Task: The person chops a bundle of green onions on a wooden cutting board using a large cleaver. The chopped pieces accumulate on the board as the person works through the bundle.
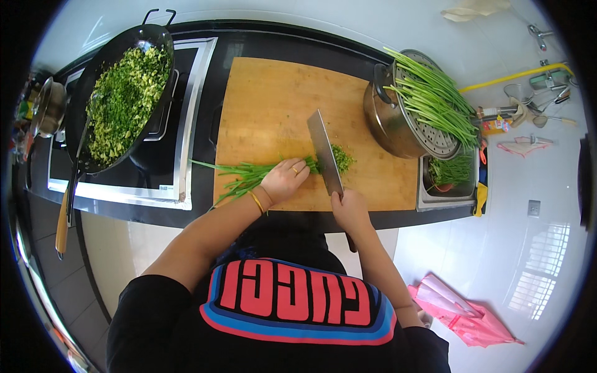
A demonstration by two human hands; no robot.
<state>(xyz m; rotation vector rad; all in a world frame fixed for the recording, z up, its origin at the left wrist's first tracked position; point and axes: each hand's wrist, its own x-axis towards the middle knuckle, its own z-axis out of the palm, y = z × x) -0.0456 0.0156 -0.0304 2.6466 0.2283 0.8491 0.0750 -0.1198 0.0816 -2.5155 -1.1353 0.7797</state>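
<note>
1. Counter (239,46): black surface; carries the stove (121,191) on the left and the cutting board at centre.
2. Cutting board (280,102): wooden, rectangular, directly in front of the person.
3. Wok (79,118): dark, positioned over the stove; contains a chopped green and yellow mixture (127,99). A wooden-handled utensil (62,227) leans across its near side, handle projecting toward the person.
4. Pot (388,121): steel, at the board's right side; topped by a perforated tray (440,147) bearing long green stalks (432,96).
5. Sink (435,203): metal, nearer the person than the pot; cut greens (452,171) show inside.
6. Cleaver (326,152): broad metal blade, located between the held bundle and the chopped pieces. Blade contact with the board cannot be determined.
7. Green bundle (245,175): lies across the near part of the board, loose ends extending past its left edge.
8. Left hand (286,180): fingers curled over the bundle, gripping it beside the blade. Right hand (349,206): closed around the cleaver handle. Hands are apart, the blade between them.
9. Chopped pieces (343,160): small heap, right of the blade.
10. Bracelet (255,202): yellow, left wrist.
11. Ring (296,170): left hand.
</note>
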